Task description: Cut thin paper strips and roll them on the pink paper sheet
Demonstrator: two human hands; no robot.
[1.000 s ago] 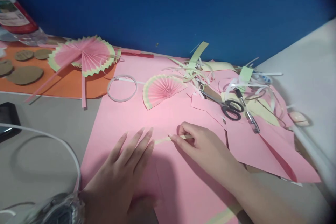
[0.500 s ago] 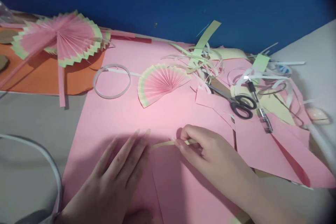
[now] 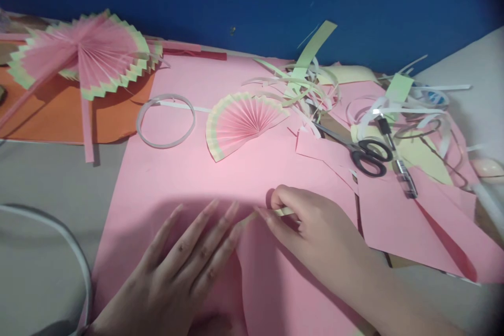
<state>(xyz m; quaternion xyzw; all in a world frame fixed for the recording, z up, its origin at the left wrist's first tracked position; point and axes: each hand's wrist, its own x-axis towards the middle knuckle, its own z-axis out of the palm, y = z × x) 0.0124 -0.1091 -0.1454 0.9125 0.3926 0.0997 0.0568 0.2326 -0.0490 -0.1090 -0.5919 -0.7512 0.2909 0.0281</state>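
Lying across the upper left, pleated fans (image 3: 114,58): pink with green-edged rims, resting over an orange sheet (image 3: 110,121) that carries no writing you can read.
White cable (image 3: 76,247): curves down the lower left of the frame, beyond your left hand.
Pale ring (image 3: 163,146): flat on the pink sheet (image 3: 189,173), left of centre.
Your left hand (image 3: 173,273): palm down on the pink sheet at lower centre-left, fingers spread and pointing up and right; your thumb cannot be made out.
Small fan (image 3: 236,128): opened out above both your hands, near the middle of the frame.
Pale strip (image 3: 249,219): just below the middle, between your hands. Its long axis runs from your left index fingertip, rising slightly rightward into your right fingers. Whether that left fingertip presses on the strip's end, you cannot tell.
Your right hand (image 3: 323,226): right of centre, pinching the strip between thumb and curled fingers; of the two, this is the hand with the clear hold.
Cut scraps (image 3: 315,47): green, white and pale slivers heaped at the upper right.
Scissors (image 3: 355,149): black-handled, blades pointing up and left, above and right of your right hand.
Pen (image 3: 405,178): slanting beside the scissors, its barrel bearing a printed label too small for you to read.
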